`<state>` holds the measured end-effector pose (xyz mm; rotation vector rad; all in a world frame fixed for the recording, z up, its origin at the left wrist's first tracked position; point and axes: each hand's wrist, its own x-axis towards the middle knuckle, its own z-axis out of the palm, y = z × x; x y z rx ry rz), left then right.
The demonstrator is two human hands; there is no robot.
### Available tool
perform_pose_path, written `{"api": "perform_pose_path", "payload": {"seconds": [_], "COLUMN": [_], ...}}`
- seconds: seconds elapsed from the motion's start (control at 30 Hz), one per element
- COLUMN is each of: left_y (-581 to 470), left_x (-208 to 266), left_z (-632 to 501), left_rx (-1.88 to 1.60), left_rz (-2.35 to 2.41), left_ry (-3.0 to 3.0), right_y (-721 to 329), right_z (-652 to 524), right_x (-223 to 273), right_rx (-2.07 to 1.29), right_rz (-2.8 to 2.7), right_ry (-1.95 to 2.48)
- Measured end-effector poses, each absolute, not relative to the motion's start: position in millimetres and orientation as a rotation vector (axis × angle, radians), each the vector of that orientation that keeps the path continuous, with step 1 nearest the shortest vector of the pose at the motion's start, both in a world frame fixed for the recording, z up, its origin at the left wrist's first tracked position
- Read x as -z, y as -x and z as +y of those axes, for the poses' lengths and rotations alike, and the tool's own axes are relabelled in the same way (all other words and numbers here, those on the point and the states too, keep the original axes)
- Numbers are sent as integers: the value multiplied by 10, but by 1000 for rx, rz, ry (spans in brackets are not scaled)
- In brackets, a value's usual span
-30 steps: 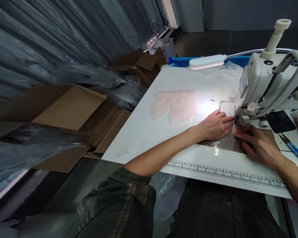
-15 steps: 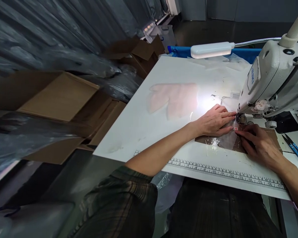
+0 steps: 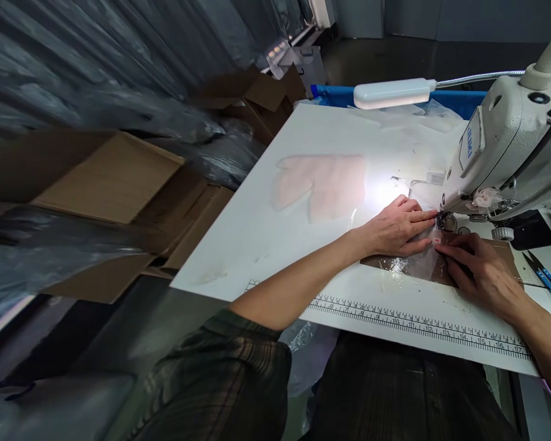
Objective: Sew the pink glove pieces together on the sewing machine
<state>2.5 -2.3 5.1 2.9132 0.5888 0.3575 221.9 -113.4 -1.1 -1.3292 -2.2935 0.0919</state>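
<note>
My left hand point(image 3: 400, 228) lies flat with its fingers stretched on a thin, see-through white fabric point(image 3: 421, 267), the fingertips close to the presser foot point(image 3: 439, 220) of a white sewing machine point(image 3: 500, 135). On the other side, thumb and forefinger of my right hand point(image 3: 482, 272) pinch the fabric's edge just in front of the needle area. A small pale tag with a reddish mark point(image 3: 437, 240) shows between the two hands. Beneath the fabric is a shiny brown plate point(image 3: 443, 272). Much of the fabric is hidden under my left hand.
A sheer pinkish cut piece point(image 3: 333, 184) lies left on the white table point(image 3: 257, 214). Blue thread snips point(image 3: 548, 278) and a black flat object point(image 3: 531, 229) sit at right. A white lamp point(image 3: 392, 94) hangs behind. Cardboard boxes point(image 3: 114, 177) stand left, and a printed ruler point(image 3: 413, 324) edges the table.
Both hands keep nearly the same place and hold. The whole view has shifted very slightly; no other movement is visible.
</note>
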Motion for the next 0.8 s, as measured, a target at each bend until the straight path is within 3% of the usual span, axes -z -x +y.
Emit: {"api": "perform_pose_path", "payload": {"seconds": [0.8], "left_y": [-42], "left_x": [-60], "left_z": [-55], "left_rx": [-363], "left_rz": [573], "left_ry": [-3080], "right_y": [-2235], "right_z": [-1107], "right_x": [-7], "right_rx": [-27], "right_rz": [-2323], "right_ry": [1308]}}
